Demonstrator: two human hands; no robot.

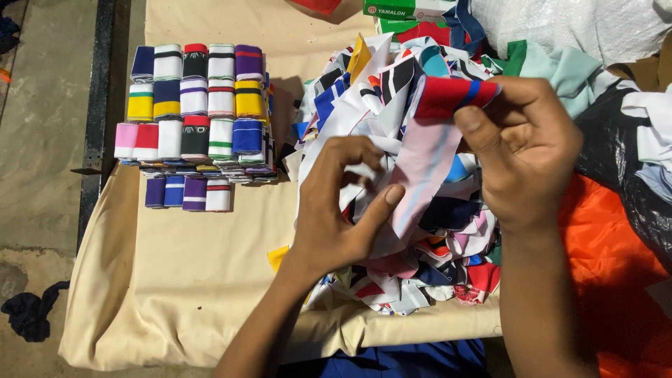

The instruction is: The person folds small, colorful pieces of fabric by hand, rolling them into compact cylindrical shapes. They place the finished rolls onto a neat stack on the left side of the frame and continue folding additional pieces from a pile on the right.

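My right hand pinches the folded red end, crossed by a blue stripe, of a fabric strip above a heap of mixed coloured fabric pieces. The strip's pale pink length hangs down to my left hand, whose thumb and fingers close on its lower part. Both hands hover over the middle of the heap.
Rows of neatly folded striped fabric bands lie stacked at the upper left on a beige cloth covering the work surface. Orange fabric and black plastic lie at the right. A green and white box sits at the top. Concrete floor at the left.
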